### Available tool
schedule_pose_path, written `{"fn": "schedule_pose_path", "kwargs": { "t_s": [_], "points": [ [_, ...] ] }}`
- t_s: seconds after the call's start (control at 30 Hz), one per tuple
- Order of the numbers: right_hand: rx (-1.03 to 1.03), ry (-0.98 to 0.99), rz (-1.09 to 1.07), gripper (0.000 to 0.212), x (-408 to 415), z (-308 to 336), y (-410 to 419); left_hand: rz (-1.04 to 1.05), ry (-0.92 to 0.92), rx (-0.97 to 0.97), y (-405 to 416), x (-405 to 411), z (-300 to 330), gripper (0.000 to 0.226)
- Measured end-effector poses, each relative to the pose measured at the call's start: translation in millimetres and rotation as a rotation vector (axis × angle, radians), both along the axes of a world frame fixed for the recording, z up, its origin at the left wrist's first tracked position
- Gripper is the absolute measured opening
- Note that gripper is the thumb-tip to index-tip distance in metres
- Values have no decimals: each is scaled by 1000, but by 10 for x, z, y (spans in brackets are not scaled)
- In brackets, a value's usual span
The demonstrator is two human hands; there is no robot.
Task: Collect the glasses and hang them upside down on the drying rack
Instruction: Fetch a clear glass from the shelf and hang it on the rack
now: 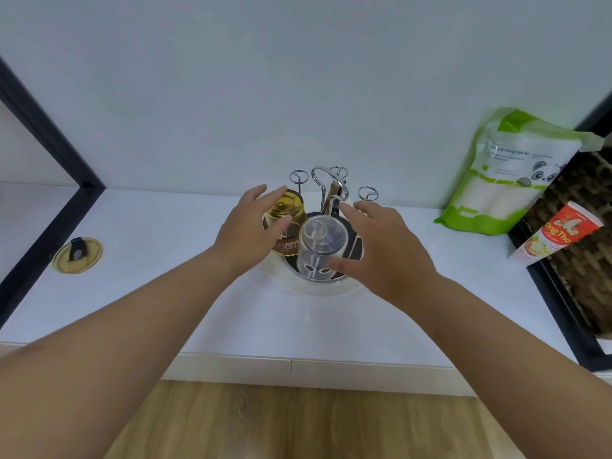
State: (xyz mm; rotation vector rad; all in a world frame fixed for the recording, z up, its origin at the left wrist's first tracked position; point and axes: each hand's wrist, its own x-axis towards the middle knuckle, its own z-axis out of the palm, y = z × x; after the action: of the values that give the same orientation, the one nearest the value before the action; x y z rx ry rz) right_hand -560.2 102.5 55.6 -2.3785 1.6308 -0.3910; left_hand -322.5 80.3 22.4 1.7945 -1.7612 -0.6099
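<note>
The chrome drying rack (329, 183) stands on a round white base (318, 289) at the back of the counter. An amber glass (288, 207) hangs upside down on a left prong, above a brown-labelled cup (285, 247). A clear glass (323, 250) hangs upside down on a front prong. My left hand (248, 233) is beside the amber glass, fingers spread, with the thumb resting on it. To the right of the clear glass is my right hand (384, 246), fingers apart and the thumb tip at the glass's lower edge.
A round yellow lid (77, 255) lies on the white counter (165, 293) at the left. A green and white pouch (506, 173) leans on the wall at the right, next to an orange-labelled tube (556, 236) and a dark woven basket (583, 246). Black frame edges border both sides.
</note>
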Motion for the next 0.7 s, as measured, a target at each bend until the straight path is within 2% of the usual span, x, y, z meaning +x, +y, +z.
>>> {"fn": "schedule_pose_path", "kwargs": {
  "t_s": [0.2, 0.3, 0.47, 0.7],
  "points": [
    [52, 44, 0, 93, -100, -48, -34, 54, 43, -327, 330, -160, -4, 41],
    [79, 49, 2, 90, -94, -88, -68, 15, 68, -283, 520, -355, -76, 61],
    [61, 39, -7, 68, -93, -177, -75, 76, 130, -227, 549, -569, -242, 90],
    [32, 34, -19, 48, -98, -222, -103, 164, 260, -220, 453, -580, -330, 84]
  ]
}}
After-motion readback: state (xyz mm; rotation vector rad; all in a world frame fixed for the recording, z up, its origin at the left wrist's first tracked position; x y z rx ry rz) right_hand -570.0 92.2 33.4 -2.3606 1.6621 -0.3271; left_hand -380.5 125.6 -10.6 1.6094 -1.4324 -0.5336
